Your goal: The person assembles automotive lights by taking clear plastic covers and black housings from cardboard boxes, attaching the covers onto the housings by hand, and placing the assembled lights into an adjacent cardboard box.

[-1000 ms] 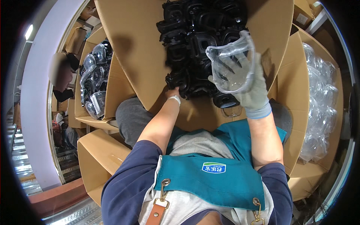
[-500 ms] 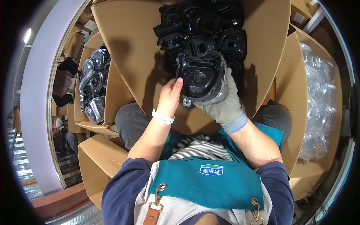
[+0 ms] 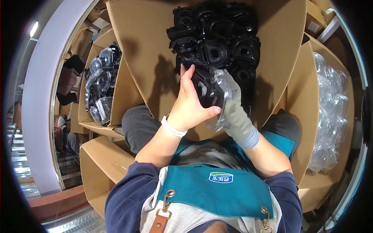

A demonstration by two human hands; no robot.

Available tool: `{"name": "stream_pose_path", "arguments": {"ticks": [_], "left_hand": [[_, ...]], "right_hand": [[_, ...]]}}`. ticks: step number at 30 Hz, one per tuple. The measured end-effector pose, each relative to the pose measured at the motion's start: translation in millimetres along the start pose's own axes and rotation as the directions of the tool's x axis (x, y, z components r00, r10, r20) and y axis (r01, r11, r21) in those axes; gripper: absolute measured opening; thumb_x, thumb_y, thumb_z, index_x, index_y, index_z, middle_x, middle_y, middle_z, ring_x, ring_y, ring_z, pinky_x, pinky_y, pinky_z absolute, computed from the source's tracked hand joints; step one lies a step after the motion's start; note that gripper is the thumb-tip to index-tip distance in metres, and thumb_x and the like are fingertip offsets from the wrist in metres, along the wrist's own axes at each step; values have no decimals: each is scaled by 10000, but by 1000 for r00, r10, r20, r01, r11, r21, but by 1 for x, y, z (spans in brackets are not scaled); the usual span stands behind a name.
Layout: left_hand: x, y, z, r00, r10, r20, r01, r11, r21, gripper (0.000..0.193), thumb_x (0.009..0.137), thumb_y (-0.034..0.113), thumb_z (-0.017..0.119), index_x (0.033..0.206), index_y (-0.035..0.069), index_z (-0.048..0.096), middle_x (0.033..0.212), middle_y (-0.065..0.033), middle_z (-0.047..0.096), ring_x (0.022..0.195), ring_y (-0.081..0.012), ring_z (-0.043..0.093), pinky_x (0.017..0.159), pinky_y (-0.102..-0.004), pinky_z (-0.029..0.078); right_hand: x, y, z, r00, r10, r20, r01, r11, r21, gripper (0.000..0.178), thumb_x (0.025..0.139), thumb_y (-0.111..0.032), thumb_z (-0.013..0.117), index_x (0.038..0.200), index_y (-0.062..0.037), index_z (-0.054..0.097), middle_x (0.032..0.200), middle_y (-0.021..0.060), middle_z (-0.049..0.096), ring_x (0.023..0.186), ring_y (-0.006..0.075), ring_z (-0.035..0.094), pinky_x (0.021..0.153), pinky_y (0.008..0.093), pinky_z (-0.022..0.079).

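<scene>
My bare left hand (image 3: 188, 105) presses against a black moulded plastic housing (image 3: 206, 91) held over my lap. My right hand (image 3: 237, 116), in a grey glove, holds a clear plastic cover (image 3: 225, 91) against the right side of that housing. Both hands grip the two parts together, tilted on edge. Right behind them a big open cardboard box (image 3: 136, 50) holds a pile of several black housings (image 3: 217, 35).
A cardboard box at the left holds finished pieces with clear covers (image 3: 99, 83). A box at the right is full of clear covers (image 3: 330, 112). Another empty-looking box (image 3: 97, 171) sits by my left knee. A person (image 3: 68, 83) stands far left beyond a pale rail.
The clear cover was held up alone in my right hand; now it sits against a black housing, and my left hand has closed onto that housing and turned it on edge.
</scene>
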State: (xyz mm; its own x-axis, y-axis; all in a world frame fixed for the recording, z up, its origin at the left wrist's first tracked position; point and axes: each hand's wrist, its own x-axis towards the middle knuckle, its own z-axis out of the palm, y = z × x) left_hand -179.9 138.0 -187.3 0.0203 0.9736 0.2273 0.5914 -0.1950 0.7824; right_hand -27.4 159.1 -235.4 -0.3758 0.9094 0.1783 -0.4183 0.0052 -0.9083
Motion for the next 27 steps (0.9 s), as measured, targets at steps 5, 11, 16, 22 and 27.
{"name": "stream_pose_path", "arguments": {"ticks": [5, 11, 16, 22, 27], "left_hand": [[4, -4, 5, 998, -44, -38, 40, 994, -98, 1122, 608, 323, 833, 1434, 29, 133, 1459, -297, 194, 1384, -379, 229, 1123, -423, 228], [1, 6, 5, 980, -114, 165, 200, 481, -854, 849, 780, 344, 729, 1423, 63, 251, 1270, -81, 479, 1170, -183, 478, 1018, -327, 370], [-10, 9, 17, 982, -136, 128, 184, 592, -785, 884, 777, 439, 740, 1422, 70, 259, 1240, -89, 494, 1128, -181, 494, 990, -325, 390], [-4, 6, 8, 981, -124, 151, 196, 595, -779, 839, 792, 345, 724, 1434, 84, 252, 1238, -96, 493, 1135, -187, 488, 993, -325, 383], [-10, 17, 27, 988, -117, 106, 155, 614, -774, 801, 824, 304, 674, 1445, 72, 225, 1269, -83, 473, 1159, -174, 466, 1016, -316, 358]], "right_hand": [[4, 7, -2, 945, -308, 110, 317, 946, -72, 928, 848, -287, 698, 1470, -90, 38, 1403, 145, 307, 1281, 235, 367, 1046, 391, 359], [-2, -10, -7, 938, -302, 168, 338, 903, -266, 888, 869, -280, 675, 1487, -102, 63, 1426, 135, 317, 1272, 234, 398, 1043, 375, 369], [-1, -9, -10, 944, -259, 205, 319, 879, -355, 866, 875, -232, 661, 1496, -122, 69, 1428, 124, 327, 1264, 228, 412, 1041, 371, 375], [-2, -24, -8, 991, -101, 83, 105, 993, -56, 880, 791, -162, 752, 1471, -137, 194, 1438, 142, 290, 1275, 257, 401, 1031, 356, 387], [3, -9, -5, 937, -293, 193, 324, 933, -158, 853, 855, -190, 686, 1491, -101, 125, 1434, 107, 353, 1300, 223, 386, 1073, 366, 336]]}}
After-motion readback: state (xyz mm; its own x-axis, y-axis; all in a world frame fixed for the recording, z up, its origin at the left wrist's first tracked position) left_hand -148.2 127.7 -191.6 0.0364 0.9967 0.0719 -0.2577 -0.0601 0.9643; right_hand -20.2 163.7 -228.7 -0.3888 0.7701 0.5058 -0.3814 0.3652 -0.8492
